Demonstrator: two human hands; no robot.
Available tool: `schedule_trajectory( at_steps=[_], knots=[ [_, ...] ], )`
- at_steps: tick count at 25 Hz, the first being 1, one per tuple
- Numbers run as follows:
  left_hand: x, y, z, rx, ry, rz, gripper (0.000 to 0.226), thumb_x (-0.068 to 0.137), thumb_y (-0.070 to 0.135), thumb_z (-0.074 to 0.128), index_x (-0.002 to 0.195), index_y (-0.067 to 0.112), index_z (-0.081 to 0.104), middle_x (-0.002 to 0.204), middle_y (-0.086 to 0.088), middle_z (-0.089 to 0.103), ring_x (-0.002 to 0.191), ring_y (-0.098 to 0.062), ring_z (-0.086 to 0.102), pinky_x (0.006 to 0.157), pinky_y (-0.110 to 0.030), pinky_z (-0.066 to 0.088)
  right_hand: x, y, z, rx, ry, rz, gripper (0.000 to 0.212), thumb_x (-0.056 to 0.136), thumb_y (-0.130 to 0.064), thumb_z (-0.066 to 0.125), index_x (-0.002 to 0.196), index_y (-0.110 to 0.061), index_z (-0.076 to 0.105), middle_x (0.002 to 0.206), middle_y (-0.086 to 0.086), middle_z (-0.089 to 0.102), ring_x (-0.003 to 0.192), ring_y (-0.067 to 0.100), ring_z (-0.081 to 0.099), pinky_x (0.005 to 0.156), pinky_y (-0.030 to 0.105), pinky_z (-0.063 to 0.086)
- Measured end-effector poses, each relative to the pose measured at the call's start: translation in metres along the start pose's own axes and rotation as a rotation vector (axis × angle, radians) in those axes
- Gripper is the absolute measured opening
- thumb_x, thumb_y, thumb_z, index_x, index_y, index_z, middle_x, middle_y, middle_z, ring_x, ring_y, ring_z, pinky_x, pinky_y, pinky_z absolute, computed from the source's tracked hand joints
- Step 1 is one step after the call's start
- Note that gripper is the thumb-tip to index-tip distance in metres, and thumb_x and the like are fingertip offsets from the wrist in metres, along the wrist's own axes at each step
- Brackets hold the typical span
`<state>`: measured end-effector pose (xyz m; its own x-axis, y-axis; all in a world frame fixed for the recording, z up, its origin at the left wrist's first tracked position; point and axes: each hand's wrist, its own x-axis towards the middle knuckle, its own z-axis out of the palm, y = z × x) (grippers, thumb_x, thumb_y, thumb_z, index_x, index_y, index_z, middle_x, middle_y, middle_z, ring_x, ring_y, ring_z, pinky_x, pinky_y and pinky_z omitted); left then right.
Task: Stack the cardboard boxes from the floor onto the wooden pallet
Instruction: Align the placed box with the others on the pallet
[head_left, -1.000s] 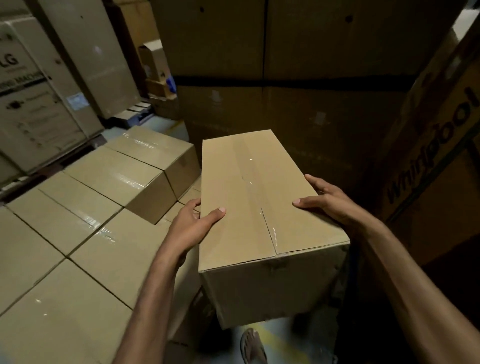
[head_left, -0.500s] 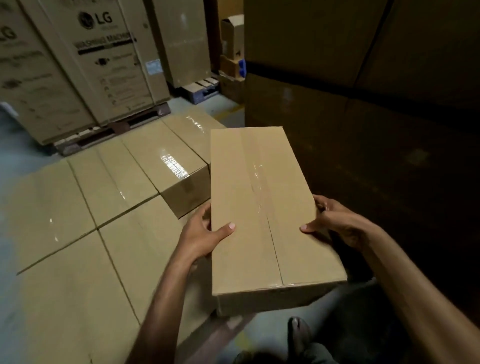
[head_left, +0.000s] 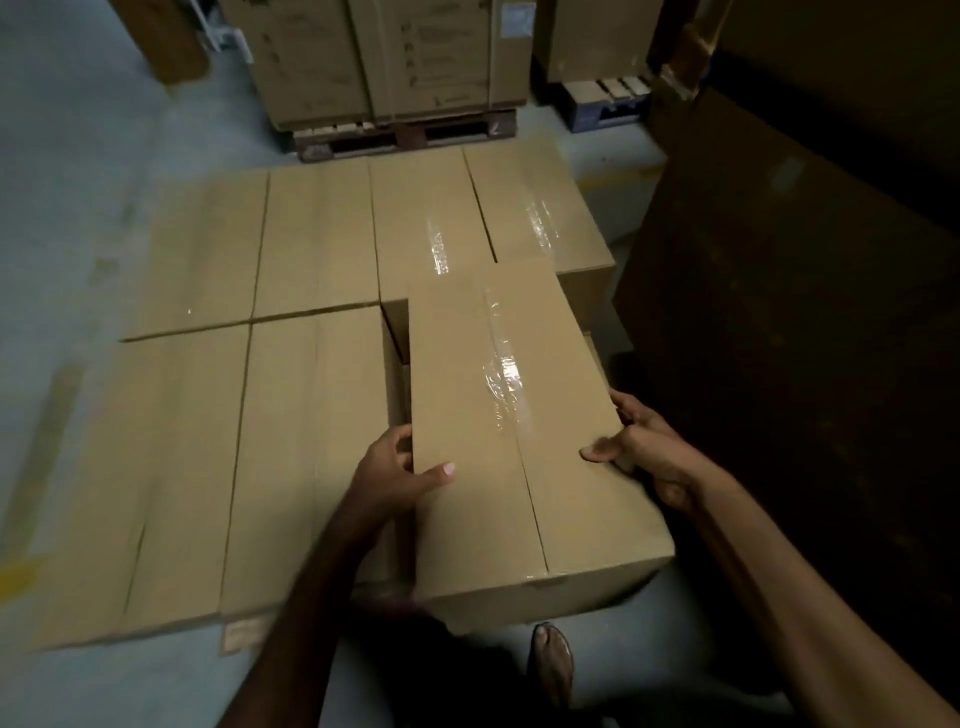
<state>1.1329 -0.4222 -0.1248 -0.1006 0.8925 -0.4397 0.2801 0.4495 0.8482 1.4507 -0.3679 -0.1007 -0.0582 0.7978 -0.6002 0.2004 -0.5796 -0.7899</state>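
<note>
Left hand (head_left: 392, 475) and right hand (head_left: 641, 454) grip the long sides of a taped cardboard box (head_left: 498, 415), thumbs curled over its top. It sits between them, directly right of the flat layer of stacked boxes (head_left: 291, 374).

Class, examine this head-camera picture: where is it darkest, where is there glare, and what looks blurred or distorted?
Head view: dim overall, the cartons at right nearly black. Head view: glare on the tape of the held box and on the far boxes. Head view: near-left boxes look smeared; box seams splay outward, as a wide lens gives.
</note>
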Motion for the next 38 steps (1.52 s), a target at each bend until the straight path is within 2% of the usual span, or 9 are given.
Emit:
schedule_trajectory(
  at_steps=[5, 10, 15, 20, 25, 29, 32, 34, 38],
  knots=[
    [0.012, -0.033, -0.002, 0.061, 0.115, -0.042, 0.060, 0.074, 0.014, 0.092, 0.127, 0.016, 0.064, 0.111, 0.007, 0.075, 0.101, -0.010, 0.073, 0.082, -0.025, 0.060, 0.052, 0.017, 0.015, -0.050, -0.131, 0.035, 0.083, 0.081, 0.014, 0.071, 0.145, -0.033, 0.048, 0.116, -0.008, 0.062, 0.102, 0.011, 0.058, 0.074, 0.026, 0.048],
    [0.043, -0.067, -0.003, 0.110, 0.182, 0.002, 0.061, 0.069, 0.029, 0.090, 0.126, 0.027, 0.068, 0.111, 0.011, 0.077, 0.102, -0.004, 0.072, 0.096, -0.036, 0.058, 0.103, 0.046, 0.038, -0.051, -0.162, 0.030, 0.094, 0.079, 0.011, 0.076, 0.152, -0.037, 0.042, 0.138, -0.002, 0.057, 0.112, 0.015, 0.058, 0.079, 0.032, 0.052],
    [0.066, -0.095, 0.000, 0.164, 0.172, -0.003, 0.064, 0.076, 0.029, 0.090, 0.135, 0.024, 0.063, 0.122, 0.010, 0.070, 0.105, 0.002, 0.066, 0.098, -0.030, 0.056, 0.128, 0.075, 0.050, -0.052, -0.164, 0.037, 0.095, 0.079, 0.008, 0.078, 0.153, -0.037, 0.039, 0.140, -0.004, 0.055, 0.116, 0.018, 0.059, 0.081, 0.035, 0.053],
    [0.094, -0.141, 0.003, 0.262, 0.237, -0.023, 0.080, 0.065, 0.051, 0.085, 0.135, 0.018, 0.064, 0.122, -0.003, 0.065, 0.109, -0.021, 0.063, 0.095, -0.038, 0.056, 0.150, 0.097, 0.059, -0.053, -0.186, 0.013, 0.095, 0.079, 0.012, 0.076, 0.150, -0.040, 0.040, 0.138, -0.012, 0.055, 0.119, 0.016, 0.060, 0.078, 0.030, 0.055],
    [0.096, -0.135, 0.018, 0.411, 0.202, -0.003, 0.091, 0.072, 0.025, 0.090, 0.150, 0.010, 0.048, 0.136, -0.019, 0.043, 0.124, -0.034, 0.049, 0.107, -0.035, 0.043, 0.167, 0.107, 0.065, -0.077, -0.194, -0.044, 0.098, 0.079, 0.013, 0.074, 0.152, -0.043, 0.042, 0.147, -0.012, 0.054, 0.124, 0.018, 0.060, 0.076, 0.040, 0.057],
    [0.091, -0.136, 0.027, 0.545, 0.243, 0.037, 0.088, 0.080, 0.025, 0.086, 0.156, 0.016, 0.042, 0.142, -0.019, 0.044, 0.130, -0.036, 0.042, 0.110, -0.042, 0.039, 0.161, 0.106, 0.073, -0.158, -0.096, -0.113, 0.098, 0.076, 0.010, 0.080, 0.156, -0.030, 0.040, 0.147, -0.010, 0.054, 0.130, 0.019, 0.056, 0.082, 0.026, 0.059],
    [0.075, -0.153, 0.023, 0.636, 0.219, 0.109, 0.072, 0.085, 0.037, 0.078, 0.150, 0.019, 0.051, 0.149, -0.015, 0.044, 0.133, -0.036, 0.041, 0.108, -0.047, 0.039, 0.144, 0.121, 0.081, -0.473, 0.001, -0.168, 0.114, 0.072, -0.029, 0.093, 0.162, -0.022, 0.025, 0.162, -0.002, 0.037, 0.147, 0.021, 0.038, 0.117, 0.039, 0.040],
    [0.057, -0.168, 0.017, 0.709, 0.162, 0.144, 0.079, 0.082, 0.053, 0.072, 0.150, 0.017, 0.051, 0.156, -0.015, 0.042, 0.140, -0.038, 0.039, 0.113, -0.050, 0.038, 0.121, 0.142, 0.083, -0.656, -0.073, -0.174, 0.132, 0.065, -0.051, 0.093, 0.165, -0.023, 0.010, 0.171, 0.004, 0.015, 0.156, 0.024, 0.017, 0.126, 0.042, 0.022],
    [0.010, -0.187, 0.006, 0.742, -0.066, 0.149, 0.115, 0.065, 0.063, 0.083, 0.160, 0.018, 0.035, 0.171, -0.008, 0.013, 0.157, -0.036, 0.006, 0.126, -0.047, 0.012, 0.082, 0.168, 0.066, -0.854, -0.237, -0.214, 0.144, 0.063, -0.035, 0.096, 0.162, -0.039, -0.009, 0.172, 0.008, -0.009, 0.158, 0.032, 0.000, 0.122, 0.048, 0.023]
  ],
)
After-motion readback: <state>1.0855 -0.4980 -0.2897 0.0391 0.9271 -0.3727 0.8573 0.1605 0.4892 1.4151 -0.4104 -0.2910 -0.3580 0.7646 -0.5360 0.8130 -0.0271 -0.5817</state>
